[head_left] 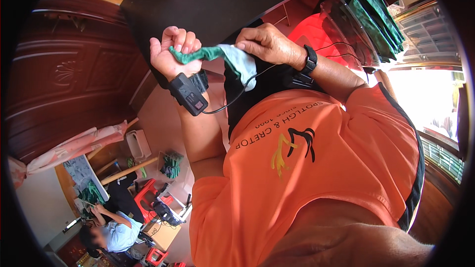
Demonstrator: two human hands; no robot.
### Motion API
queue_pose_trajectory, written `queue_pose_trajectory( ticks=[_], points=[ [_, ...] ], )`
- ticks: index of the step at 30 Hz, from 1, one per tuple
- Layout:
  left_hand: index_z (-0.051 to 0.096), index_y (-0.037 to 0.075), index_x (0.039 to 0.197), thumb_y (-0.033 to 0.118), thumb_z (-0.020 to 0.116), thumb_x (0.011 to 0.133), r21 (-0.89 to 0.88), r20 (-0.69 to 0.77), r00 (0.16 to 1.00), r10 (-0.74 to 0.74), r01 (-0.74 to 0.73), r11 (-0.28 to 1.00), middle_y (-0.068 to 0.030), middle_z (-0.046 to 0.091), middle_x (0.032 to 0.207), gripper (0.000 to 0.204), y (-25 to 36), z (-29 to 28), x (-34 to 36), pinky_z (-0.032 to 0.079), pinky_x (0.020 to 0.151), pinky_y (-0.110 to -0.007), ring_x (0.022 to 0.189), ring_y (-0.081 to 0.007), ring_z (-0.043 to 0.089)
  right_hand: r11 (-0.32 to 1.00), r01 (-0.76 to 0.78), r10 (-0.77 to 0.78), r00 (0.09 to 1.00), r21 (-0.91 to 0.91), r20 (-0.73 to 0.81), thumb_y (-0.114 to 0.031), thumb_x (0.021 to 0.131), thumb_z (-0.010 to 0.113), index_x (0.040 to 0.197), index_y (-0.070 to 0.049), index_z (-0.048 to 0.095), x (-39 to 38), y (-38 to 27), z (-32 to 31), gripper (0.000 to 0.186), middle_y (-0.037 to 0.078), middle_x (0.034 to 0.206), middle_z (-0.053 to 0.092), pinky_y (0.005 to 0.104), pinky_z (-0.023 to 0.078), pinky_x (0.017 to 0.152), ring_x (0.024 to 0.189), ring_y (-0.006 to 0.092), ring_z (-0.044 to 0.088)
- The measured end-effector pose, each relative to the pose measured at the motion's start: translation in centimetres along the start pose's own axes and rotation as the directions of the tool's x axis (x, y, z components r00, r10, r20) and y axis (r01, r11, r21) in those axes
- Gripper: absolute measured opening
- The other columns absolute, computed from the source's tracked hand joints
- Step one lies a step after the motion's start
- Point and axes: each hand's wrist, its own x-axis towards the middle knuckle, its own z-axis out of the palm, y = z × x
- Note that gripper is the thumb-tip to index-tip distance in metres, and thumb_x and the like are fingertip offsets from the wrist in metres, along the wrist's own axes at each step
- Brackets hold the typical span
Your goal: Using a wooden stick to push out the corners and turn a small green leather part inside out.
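Observation:
A narrow strip of green cloth [209, 53] with a pale bluish-white end stretches between my two hands, just past the front edge of the dark table. My left hand [167, 61] is turned palm up, its fingers curled in against the cloth's green end, which lies across the palm. Thumb and fingers of my right hand [269, 43] pinch the pale end near its top. From there the pale part hangs down over my lap.
The black tabletop [198, 0] spreads ahead of me. To the right, a clear plastic bin [341, 24] holds folded green cloths [374, 17] above a red stool [308, 32]. A black box [188, 95] is strapped to my left wrist, trailing a cable. Another person [121, 232] sits far lower left.

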Motion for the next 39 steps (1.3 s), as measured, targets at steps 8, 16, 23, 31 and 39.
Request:
queue_pose_trajectory(
  ticks=[8,16,23,31,39],
  points=[
    [0.061,0.002,0.084,0.055,0.01,0.092,0.002,0.102,0.994,-0.041,0.041,0.999,-0.0028,0.036,0.055,0.074,-0.2,-1.5,0.5,0.033,0.048,-0.03,0.048,-0.0171,0.035,0.991,0.085,-0.09,0.995,0.101,0.05,-0.022,0.09,0.056,0.085,-0.003,0.061,-0.3,-0.6,0.9,0.02,0.012,0.065,0.058,0.0323,0.045,0.054,0.056,0.026,0.057],
    [0.047,0.0,0.118,0.052,0.022,0.094,0.275,-0.323,0.9,0.292,-0.206,0.939,-0.0153,0.054,0.11,0.063,-2.6,1.7,-0.3,0.04,0.091,-0.042,0.102,-0.0281,0.051,0.974,-0.215,0.199,0.964,-0.076,-0.177,-0.018,0.09,0.058,0.087,0.0,0.061,0.1,-0.2,0.9,0.018,0.008,0.068,0.06,0.0273,0.047,0.058,0.063,0.0138,0.059],
    [0.054,0.002,0.093,0.02,0.047,0.09,0.636,-0.215,0.857,0.467,-0.24,0.734,-0.0047,0.056,0.082,0.019,-5.8,2.7,-1.1,0.044,0.062,-0.024,0.07,-0.0123,0.055,0.969,-0.248,0.242,0.944,0.002,-0.226,-0.018,0.086,0.06,0.088,-0.001,0.062,0.3,0.2,1.7,0.017,0.011,0.068,0.064,0.0287,0.049,0.058,0.064,0.0193,0.064],
    [0.056,0.004,0.085,0.015,0.051,0.087,0.621,-0.21,0.884,0.417,-0.209,0.755,-0.0053,0.059,0.08,0.013,-4.6,2.4,-1.4,0.038,0.049,-0.022,0.065,-0.0141,0.055,0.898,-0.322,0.392,0.895,0.301,-0.213,-0.02,0.09,0.058,0.087,-0.001,0.062,0.1,0.5,1.6,0.021,0.004,0.067,0.06,0.0244,0.045,0.057,0.063,0.0082,0.054],
    [0.049,0.0,0.117,0.011,0.045,0.082,0.731,-0.236,0.696,0.679,-0.333,0.596,-0.0107,0.057,0.107,0.037,-4.0,5.0,-2.1,0.044,0.056,-0.021,0.097,-0.0187,0.055,0.925,-0.297,0.34,0.925,0.237,-0.168,-0.022,0.09,0.058,0.089,-0.001,0.062,0.5,0.2,1.1,0.022,0.003,0.068,0.06,0.0236,0.045,0.058,0.064,0.0074,0.053]
  ],
)
